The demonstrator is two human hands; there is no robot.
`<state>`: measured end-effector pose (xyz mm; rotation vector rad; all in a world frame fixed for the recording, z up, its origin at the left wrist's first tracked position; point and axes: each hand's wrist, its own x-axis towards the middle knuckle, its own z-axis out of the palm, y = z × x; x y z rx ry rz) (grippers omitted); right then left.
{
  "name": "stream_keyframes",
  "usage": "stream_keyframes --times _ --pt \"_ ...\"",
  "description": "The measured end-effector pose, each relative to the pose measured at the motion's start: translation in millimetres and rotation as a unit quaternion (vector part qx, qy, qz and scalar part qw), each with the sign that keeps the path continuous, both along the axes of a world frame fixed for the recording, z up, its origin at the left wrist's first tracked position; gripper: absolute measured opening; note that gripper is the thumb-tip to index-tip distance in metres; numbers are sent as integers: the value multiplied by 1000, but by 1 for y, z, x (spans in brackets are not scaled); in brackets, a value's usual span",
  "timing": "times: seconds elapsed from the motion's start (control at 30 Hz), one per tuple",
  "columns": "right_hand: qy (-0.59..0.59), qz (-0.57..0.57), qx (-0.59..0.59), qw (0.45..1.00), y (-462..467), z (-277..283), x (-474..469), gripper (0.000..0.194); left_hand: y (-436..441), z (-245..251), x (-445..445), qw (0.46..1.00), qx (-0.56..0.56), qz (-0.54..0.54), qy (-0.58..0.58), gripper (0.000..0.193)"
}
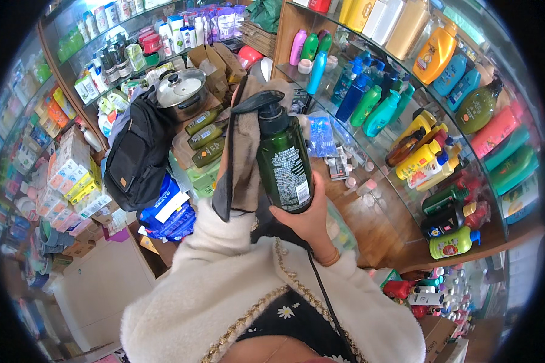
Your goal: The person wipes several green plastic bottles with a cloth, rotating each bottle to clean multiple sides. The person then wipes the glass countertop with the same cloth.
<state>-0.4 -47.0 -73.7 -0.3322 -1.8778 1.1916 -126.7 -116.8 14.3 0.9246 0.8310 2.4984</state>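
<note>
A dark green pump bottle (285, 165) with a black pump head stands upright in front of my chest. White printing and a barcode label cover the side facing me. My right hand (305, 213) grips its lower end from the right, thumb across the front. A brown cloth (245, 159) with a dark border lies along the bottle's left side, reaching up beside the pump. My left hand (224, 169) is behind this cloth, mostly hidden, and holds it against the bottle; its fingers cannot be made out.
Several olive-green bottles (207, 136) lie left of the cloth. Beyond them are a lidded steel pot (181, 88), a black backpack (138, 149) and a blue package (168, 211). A glass shelf (390, 181) of toiletry bottles rises on the right. Stacked tissue packs (70, 168) stand left.
</note>
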Motion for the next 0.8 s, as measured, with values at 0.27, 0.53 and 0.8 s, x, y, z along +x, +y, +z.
stream_keyframes --times 0.27,0.53,0.8 --pt "-97 59 -5 994 8 3 9 85 -4 21 6 988 35 -142 -42 34" --pt "-106 334 -236 906 8 -9 9 102 7 -2 -9 981 -18 -147 -128 37" --pt "-31 199 -95 975 3 13 12 96 -1 10 -49 992 -64 68 85 34"
